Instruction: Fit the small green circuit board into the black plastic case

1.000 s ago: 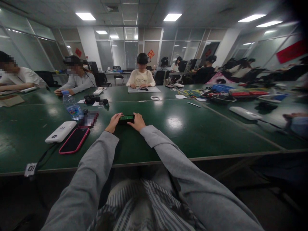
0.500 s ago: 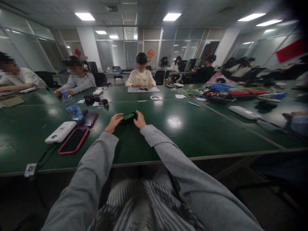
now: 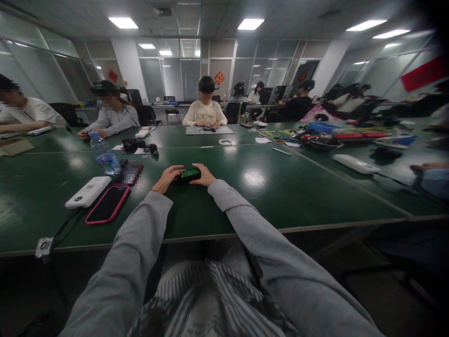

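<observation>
One head-worn camera looks forward and down across the green table (image 3: 298,187)

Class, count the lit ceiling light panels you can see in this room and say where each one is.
7. Near left, near centre, two on the right and one fainter behind them, two small far ones. Others may be hidden or just reflections.

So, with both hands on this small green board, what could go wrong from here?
1. The small green board is pinched only at its ends by the left hand and right hand; a loose grip might let it drop onto the table.
2. The left sleeve lies near the pink-cased phone and white power bank; a wide elbow move could push them.
3. The water bottle stands nearby; if knocked over, it could roll into them.
</observation>
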The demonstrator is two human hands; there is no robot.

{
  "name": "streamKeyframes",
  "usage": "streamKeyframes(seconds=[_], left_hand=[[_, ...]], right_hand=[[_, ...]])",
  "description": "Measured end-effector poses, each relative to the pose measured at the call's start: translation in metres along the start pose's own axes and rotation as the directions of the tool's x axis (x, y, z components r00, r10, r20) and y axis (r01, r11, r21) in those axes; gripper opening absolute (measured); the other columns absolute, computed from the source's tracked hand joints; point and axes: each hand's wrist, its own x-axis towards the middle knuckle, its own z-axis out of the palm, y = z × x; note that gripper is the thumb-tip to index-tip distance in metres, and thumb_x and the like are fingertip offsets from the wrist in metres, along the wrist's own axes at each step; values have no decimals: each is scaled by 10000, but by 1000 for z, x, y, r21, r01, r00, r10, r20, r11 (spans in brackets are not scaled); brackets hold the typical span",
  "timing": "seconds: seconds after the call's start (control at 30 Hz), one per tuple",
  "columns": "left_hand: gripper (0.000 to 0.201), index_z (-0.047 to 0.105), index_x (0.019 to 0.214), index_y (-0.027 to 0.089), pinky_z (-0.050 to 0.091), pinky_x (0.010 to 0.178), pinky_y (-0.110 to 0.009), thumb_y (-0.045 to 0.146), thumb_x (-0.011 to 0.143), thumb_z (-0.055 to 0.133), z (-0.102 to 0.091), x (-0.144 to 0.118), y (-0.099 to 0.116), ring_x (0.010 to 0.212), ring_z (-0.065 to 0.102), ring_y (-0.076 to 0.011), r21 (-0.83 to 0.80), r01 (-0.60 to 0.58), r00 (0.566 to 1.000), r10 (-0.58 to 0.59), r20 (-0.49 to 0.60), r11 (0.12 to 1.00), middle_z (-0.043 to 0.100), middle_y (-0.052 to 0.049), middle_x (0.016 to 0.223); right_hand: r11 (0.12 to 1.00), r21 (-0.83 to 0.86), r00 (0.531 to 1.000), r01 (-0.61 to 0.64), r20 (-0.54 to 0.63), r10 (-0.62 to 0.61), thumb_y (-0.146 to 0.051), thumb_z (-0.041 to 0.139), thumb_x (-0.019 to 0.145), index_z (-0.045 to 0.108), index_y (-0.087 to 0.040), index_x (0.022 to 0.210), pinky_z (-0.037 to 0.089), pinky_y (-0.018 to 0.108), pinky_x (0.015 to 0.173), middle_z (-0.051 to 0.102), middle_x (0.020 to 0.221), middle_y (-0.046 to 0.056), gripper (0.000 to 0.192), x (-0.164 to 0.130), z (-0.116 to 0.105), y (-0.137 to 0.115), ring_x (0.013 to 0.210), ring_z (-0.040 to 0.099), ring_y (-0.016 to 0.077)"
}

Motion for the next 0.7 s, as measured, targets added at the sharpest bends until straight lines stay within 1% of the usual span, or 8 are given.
streamKeyframes(seconds=[0.07, 0.13, 0.23, 0.3, 0.37, 0.47, 0.57, 0.7], left_hand=[[429, 639, 1082, 185, 476, 839, -327, 240, 656, 651, 1, 0, 0, 906, 641, -181, -3, 10, 1000, -10, -9, 1000, 693, -88, 1066], [422, 641, 1087, 200, 477, 842, -322, 279, 673, 667, 1, 1, -1, 937, 633, -185, -7, 8, 1000, -8, -13, 1000, 685, -81, 1084], [414, 645, 1079, 196, 478, 849, -315, 365, 702, 677, 0, 6, -5, 971, 618, -187, -21, 1, 999, -2, -45, 1000, 670, -79, 1087], [448, 635, 1086, 180, 474, 857, -309, 398, 699, 692, 0, 8, -7, 965, 614, -180, -35, 7, 997, -10, -74, 999, 664, -83, 1061], [505, 612, 1114, 170, 467, 879, -305, 386, 673, 728, 1, 9, -9, 963, 612, -170, -47, 3, 997, -7, -75, 999, 656, -83, 1052], [585, 583, 1145, 162, 458, 921, -325, 326, 619, 781, 1, 8, -8, 984, 608, -170, -51, -28, 999, 25, -43, 998, 644, -89, 1077], [642, 566, 1173, 154, 460, 936, -358, 304, 595, 801, 0, 5, -8, 985, 613, -184, -44, -36, 999, 35, -27, 998, 646, -100, 1074], [652, 557, 1198, 148, 473, 914, -367, 349, 622, 789, -2, 4, -7, 926, 631, -182, -39, -28, 999, 28, -24, 999, 658, -108, 1036]], right_hand=[[999, 34, 999, 27, 18, -28, -332, 853, 546, 500, -165, 1210, 380, 431, 1022, 489, 1186, 101, 770, 1, 1, 1, 1142, 485, 253], [1000, 20, 1000, 9, -13, -9, -328, 849, 559, 518, -158, 1147, 415, 406, 982, 493, 1123, 86, 696, 0, 3, -1, 1083, 510, 235], [998, -46, 998, -31, -54, 28, -289, 807, 629, 487, -160, 1156, 434, 403, 951, 456, 1139, 93, 630, -3, 5, -6, 1076, 502, 234], [996, -88, 997, -24, -75, 17, -247, 759, 683, 461, -172, 1182, 434, 410, 951, 436, 1164, 96, 586, -5, 5, -10, 1078, 497, 232], [993, -118, 995, 3, -100, -15, -207, 720, 711, 448, -193, 1194, 429, 422, 957, 425, 1184, 93, 555, -7, 3, -13, 1090, 487, 236], [991, -132, 992, 39, -114, -54, -166, 692, 713, 450, -215, 1187, 422, 441, 962, 422, 1202, 88, 534, -7, 0, -15, 1118, 468, 249], [993, -115, 993, 41, -107, -54, -158, 700, 696, 457, -211, 1171, 424, 436, 955, 436, 1187, 86, 536, -7, -1, -14, 1105, 474, 252], [996, -89, 994, 31, -103, -40, -153, 707, 678, 471, -214, 1161, 422, 425, 946, 450, 1153, 82, 541, -7, 1, -11, 1078, 485, 246]])
